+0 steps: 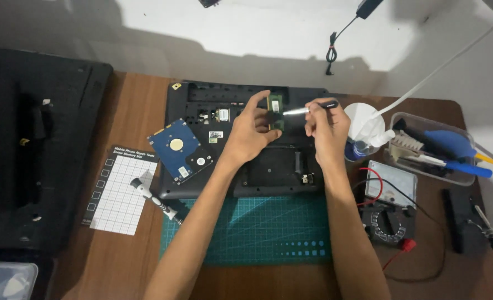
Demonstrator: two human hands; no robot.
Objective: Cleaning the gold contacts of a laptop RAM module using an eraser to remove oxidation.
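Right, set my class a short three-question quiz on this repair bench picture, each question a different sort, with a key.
1. True or false: the hard drive lies on the white grid mat.
2. What does the right hand hold? A) tweezers B) a slim tool with a pale tip C) a cable
3. Which hand pinches the small green module over the open laptop base?

Key: 1 false, it rests on the laptop base; 2 B; 3 the left hand.
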